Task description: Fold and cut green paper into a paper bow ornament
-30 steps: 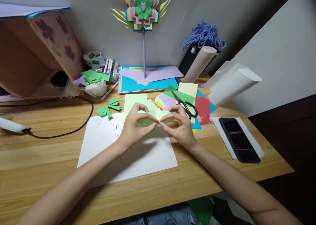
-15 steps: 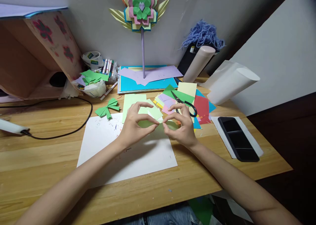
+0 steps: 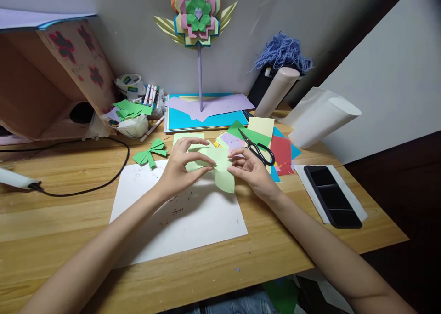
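Observation:
A piece of pale green paper (image 3: pixel 224 176) is held up above the white sheet (image 3: pixel 206 222), its face turned toward me and its lower edge rounded. On its left side, my left hand (image 3: pixel 184 167) pinches it between thumb and fingers. The thumb and fingertips of my right hand (image 3: pixel 253 171) grip its right edge. Beyond my left hand lies another light green sheet (image 3: pixel 189 138), partly covered. Left of that hand sits a folded green paper bow (image 3: pixel 150 154). Black-handled scissors (image 3: pixel 258 148) rest on coloured paper scraps (image 3: pixel 280 149) just behind my right hand.
A paper flower (image 3: pixel 198 14) on a purple stem stands at the back. Markers (image 3: pixel 151 94) and a tub of green scraps (image 3: pixel 134 125) are at back left, near a cardboard box (image 3: pixel 79 56). White paper rolls (image 3: pixel 324 121) and a phone (image 3: pixel 332 196) are on the right.
The pale green paper, seen nearly edge-on before, has been turned so its face shows. My fingertips have moved slightly apart, and the left hand has shifted a little left.

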Demonstrator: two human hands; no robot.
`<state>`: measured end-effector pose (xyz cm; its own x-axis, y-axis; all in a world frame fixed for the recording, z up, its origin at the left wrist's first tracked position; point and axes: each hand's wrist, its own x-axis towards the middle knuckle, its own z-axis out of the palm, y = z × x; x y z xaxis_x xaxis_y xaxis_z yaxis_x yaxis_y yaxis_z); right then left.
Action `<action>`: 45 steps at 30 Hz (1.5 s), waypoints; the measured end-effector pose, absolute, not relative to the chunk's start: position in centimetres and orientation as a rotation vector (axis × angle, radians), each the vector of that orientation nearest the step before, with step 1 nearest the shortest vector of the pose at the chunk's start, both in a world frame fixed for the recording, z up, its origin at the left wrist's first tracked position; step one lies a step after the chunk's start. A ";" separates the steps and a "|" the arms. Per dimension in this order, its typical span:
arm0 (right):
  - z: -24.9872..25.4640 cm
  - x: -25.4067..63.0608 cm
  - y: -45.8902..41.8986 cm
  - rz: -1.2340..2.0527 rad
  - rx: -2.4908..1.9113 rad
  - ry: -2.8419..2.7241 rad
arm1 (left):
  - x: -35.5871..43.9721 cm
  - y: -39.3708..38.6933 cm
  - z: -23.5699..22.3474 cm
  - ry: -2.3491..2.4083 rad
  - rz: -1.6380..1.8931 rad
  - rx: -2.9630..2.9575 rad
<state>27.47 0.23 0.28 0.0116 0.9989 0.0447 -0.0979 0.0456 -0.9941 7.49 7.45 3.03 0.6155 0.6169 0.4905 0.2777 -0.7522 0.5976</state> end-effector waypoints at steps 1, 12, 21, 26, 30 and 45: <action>0.2 27.3 0.2 1.150 -1.117 -1.173 | 7.5 7.3 3.1 0.702 0.952 2.402; -0.2 26.5 -0.2 1.040 -1.123 -1.236 | 8.1 5.8 3.3 0.692 0.819 2.662; -0.3 26.2 -0.5 1.056 -1.065 -1.245 | 8.2 5.6 3.0 0.673 0.903 2.618; -0.1 26.0 -0.6 1.044 -1.041 -1.272 | 8.3 5.5 2.8 0.646 0.963 2.634; 0.0 26.0 -0.6 1.044 -1.030 -1.278 | 8.3 5.5 2.6 0.635 1.004 2.625; 0.5 26.2 -0.9 0.468 -1.210 -1.614 | 8.2 4.9 3.1 0.652 1.015 2.816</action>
